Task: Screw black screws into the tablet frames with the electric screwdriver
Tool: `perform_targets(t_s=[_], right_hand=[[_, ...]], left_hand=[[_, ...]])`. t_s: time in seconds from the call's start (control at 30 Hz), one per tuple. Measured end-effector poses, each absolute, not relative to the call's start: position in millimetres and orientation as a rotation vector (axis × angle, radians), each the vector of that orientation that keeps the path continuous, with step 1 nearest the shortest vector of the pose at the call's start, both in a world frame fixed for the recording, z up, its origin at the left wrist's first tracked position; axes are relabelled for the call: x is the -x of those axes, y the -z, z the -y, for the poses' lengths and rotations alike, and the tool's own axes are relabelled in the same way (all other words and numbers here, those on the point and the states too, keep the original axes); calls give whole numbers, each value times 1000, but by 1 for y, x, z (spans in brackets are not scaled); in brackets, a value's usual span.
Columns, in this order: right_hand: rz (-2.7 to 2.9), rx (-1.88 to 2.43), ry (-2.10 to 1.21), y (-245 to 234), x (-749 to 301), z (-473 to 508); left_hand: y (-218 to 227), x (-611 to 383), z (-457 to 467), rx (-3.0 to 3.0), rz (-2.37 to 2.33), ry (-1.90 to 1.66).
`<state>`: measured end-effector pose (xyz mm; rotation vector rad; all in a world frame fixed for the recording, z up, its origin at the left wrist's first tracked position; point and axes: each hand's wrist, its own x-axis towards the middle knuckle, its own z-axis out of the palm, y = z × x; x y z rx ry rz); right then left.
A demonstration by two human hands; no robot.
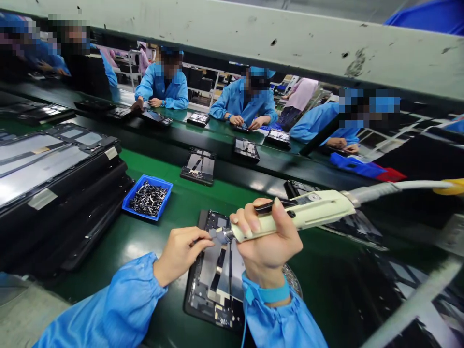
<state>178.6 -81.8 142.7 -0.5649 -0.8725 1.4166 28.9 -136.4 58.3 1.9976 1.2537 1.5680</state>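
Observation:
My right hand point(266, 237) is wrapped round a cream electric screwdriver point(308, 211), held almost level with its metal tip pointing left. My left hand point(181, 251) is pinched at that tip point(221, 235), fingers closed on something too small to make out. Under both hands lies an opened tablet chassis point(213, 280) on the green belt point(170, 203). Blue sleeves cover both my arms, and a blue wrist strap point(270, 294) sits on my right wrist.
A blue tray of screws point(148, 197) stands left of the chassis. Stacked black trays of panels point(50, 179) fill the left. More chassis point(199, 166) ride the belt. Several co-workers in blue coats sit across the line. The screwdriver's cable point(409, 186) runs off right.

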Motion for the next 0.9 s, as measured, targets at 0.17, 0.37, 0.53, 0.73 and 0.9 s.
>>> perform_targets(t_s=[0.17,0.37,0.53,0.73,0.9], right_hand=[[767,503,-1425,-143,-174,87],[811,423,-1440,-144,-172,91],[847,401,-1444,-145,-172,91],[868,388,-1435,-144,-173,90],[866,402,-1414,-143,-172,89]], left_hand=[[-56,-28,137,-1895,-1250,-1589],[-58,-28,137,-1878,-1223,-1616],[-57,-32,139,-1702,-1225,-1625],[-58,-38,140,-1371,-1152,-1547],[-57,-40,138,-1183,-1110,-1452]])
